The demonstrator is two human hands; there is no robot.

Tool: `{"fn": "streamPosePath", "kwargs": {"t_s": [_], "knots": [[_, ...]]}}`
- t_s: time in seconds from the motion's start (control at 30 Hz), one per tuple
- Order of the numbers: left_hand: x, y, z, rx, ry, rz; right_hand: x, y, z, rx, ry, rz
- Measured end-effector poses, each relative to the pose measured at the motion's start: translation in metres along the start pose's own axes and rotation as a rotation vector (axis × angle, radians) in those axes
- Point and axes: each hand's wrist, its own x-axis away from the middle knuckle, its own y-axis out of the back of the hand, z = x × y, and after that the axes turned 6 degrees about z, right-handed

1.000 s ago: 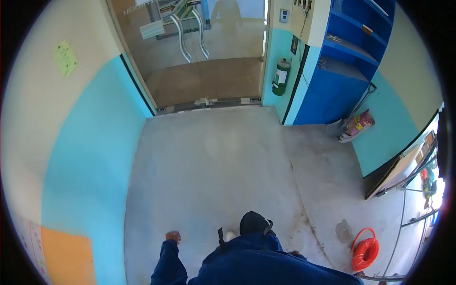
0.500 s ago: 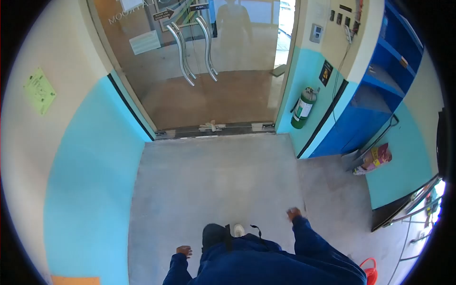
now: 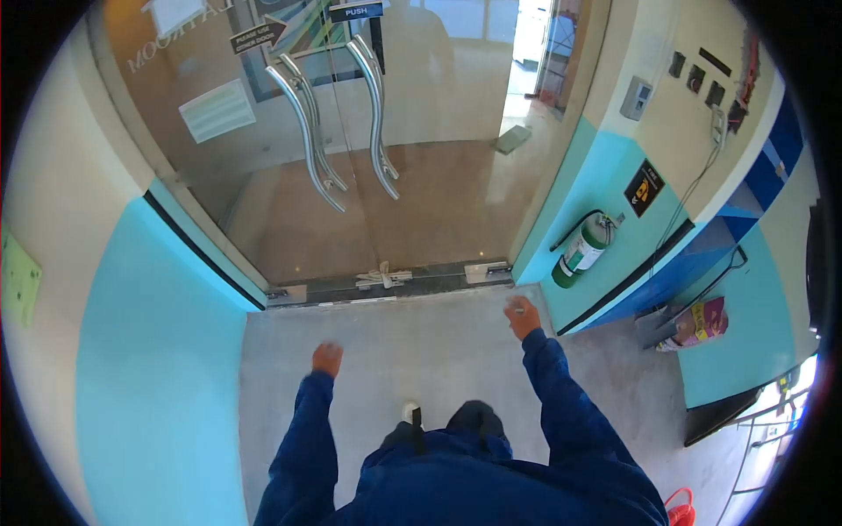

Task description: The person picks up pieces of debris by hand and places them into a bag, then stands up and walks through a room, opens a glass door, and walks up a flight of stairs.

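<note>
My left hand (image 3: 327, 358) is held out over the grey floor, blurred by motion, and its fingers cannot be made out. Farther forward on the other side, my right hand (image 3: 524, 317) is loosely bent with fingers apart and nothing in it. Neither hand touches anything. Ahead of both stands a double glass door (image 3: 438, 171), closed, with two curved metal handles: the left handle (image 3: 307, 131) and the right handle (image 3: 375, 118). A "PUSH" sign (image 3: 357, 11) sits above the right handle, and a "PLEASE USE OTHER DOOR" arrow sign (image 3: 258, 37) is near the left one.
A green fire extinguisher (image 3: 582, 254) hangs on the turquoise wall right of the door. Pale cloth or cord (image 3: 383, 276) lies at the door's foot. Farther right are blue shelves (image 3: 745, 200), a dustpan (image 3: 656, 329), and a printed bag (image 3: 702, 323). A red object (image 3: 681, 510) is at lower right.
I have come closer to the door, so it and the extinguisher look larger. Both hands have swung forward, and my feet have changed position in a step.
</note>
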Motion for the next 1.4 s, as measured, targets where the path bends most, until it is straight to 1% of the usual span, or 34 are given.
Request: {"fn": "streamPosePath", "kwargs": {"t_s": [0.03, 0.07, 0.1, 0.13, 0.17, 0.2, 0.23, 0.27, 0.3, 0.33, 0.37, 0.4, 0.47, 0.5, 0.6, 0.67, 0.73, 0.77, 0.83, 0.9, 1.0, 1.03, 1.1, 1.2, 1.27, 1.3, 1.37, 1.4], "knots": [[-0.052, 0.026, -0.019, 0.442, 0.169, -0.184, -0.025, -0.005, 0.009, 0.032, 0.072, -0.026], [-0.116, 0.033, -0.017, 0.213, -0.255, -0.505, -0.055, -0.008, 0.018, 0.066, 0.145, -0.053], [-0.157, 0.095, -0.062, 0.606, 0.016, -0.393, -0.087, -0.009, 0.027, 0.107, 0.219, -0.077], [-0.201, 0.132, -0.084, 0.728, 0.071, -0.300, -0.119, -0.008, 0.045, 0.161, 0.244, -0.122], [-0.248, 0.154, -0.096, 0.745, 0.048, -0.302, -0.148, -0.007, 0.073, 0.214, 0.272, -0.164], [-0.287, 0.183, -0.115, 0.811, -0.018, -0.402, -0.182, -0.009, 0.096, 0.265, 0.302, -0.205], [-0.323, 0.213, -0.133, 0.871, -0.085, -0.505, -0.221, -0.013, 0.111, 0.296, 0.331, -0.297], [-0.364, 0.232, -0.143, 0.845, -0.102, -0.592, -0.260, -0.016, 0.124, 0.325, 0.360, -0.389], [-0.401, 0.244, -0.149, 0.819, -0.109, -0.672, -0.297, -0.017, 0.145, 0.325, 0.456, -0.428], [-0.432, 0.255, -0.154, 0.757, -0.061, -0.740, -0.330, -0.016, 0.173, 0.319, 0.552, -0.466], [-0.463, 0.269, -0.159, 0.691, -0.017, -0.813, -0.360, -0.010, 0.210, 0.295, 0.635, -0.452], [-0.486, 0.274, -0.164, 0.623, 0.032, -0.876, -0.380, -0.002, 0.244, 0.269, 0.709, -0.431], [-0.530, 0.280, -0.164, 0.645, -0.013, -0.825, -0.426, 0.001, 0.295, 0.330, 0.798, -0.573], [-0.545, 0.276, -0.164, 0.662, -0.021, -0.796, -0.446, 0.001, 0.307, 0.365, 0.842, -0.631], [-0.587, 0.274, -0.170, 0.984, 0.070, -0.864, -0.520, -0.011, 0.319, 0.312, 0.887, -0.683], [-0.604, 0.266, -0.164, 0.676, 0.146, -1.102, -0.550, -0.024, 0.304, 0.398, 0.956, -0.821], [-0.621, 0.259, -0.168, 0.650, 0.177, -1.203, -0.577, -0.028, 0.290, 0.456, 1.029, -0.941], [-0.621, 0.261, -0.171, 0.772, 0.179, -1.193, -0.587, -0.032, 0.286, 0.457, 1.062, -0.985], [-0.632, 0.267, -0.169, 0.885, 0.208, -1.196, -0.602, -0.041, 0.281, 0.475, 1.088, -1.036], [-0.648, 0.269, -0.168, 0.870, 0.233, -1.225, -0.611, -0.044, 0.281, 0.515, 1.069, -1.079], [-0.687, 0.271, -0.157, 0.853, 0.259, -1.181, -0.635, -0.048, 0.292, 0.541, 1.061, -1.116], [-0.707, 0.276, -0.158, 0.676, 0.337, -1.261, -0.644, -0.049, 0.293, 0.566, 1.050, -1.122], [-0.738, 0.276, -0.152, 0.533, 0.479, -1.101, -0.662, -0.048, 0.293, 0.608, 1.026, -1.127], [-0.801, 0.273, -0.156, 0.821, 0.416, -1.148, -0.695, -0.047, 0.291, 0.638, 0.983, -1.133], [-0.851, 0.269, -0.149, 0.868, 0.373, -1.095, -0.724, -0.045, 0.286, 0.671, 1.001, -1.164], [-0.871, 0.263, -0.143, 0.821, 0.374, -1.025, -0.737, -0.044, 0.283, 0.695, 1.011, -1.173], [-0.905, 0.274, -0.160, 0.771, 0.274, -1.096, -0.755, -0.034, 0.276, 0.747, 0.963, -1.183], [-0.920, 0.281, -0.163, 0.820, 0.229, -1.040, -0.764, -0.033, 0.276, 0.783, 0.937, -1.185]]}}
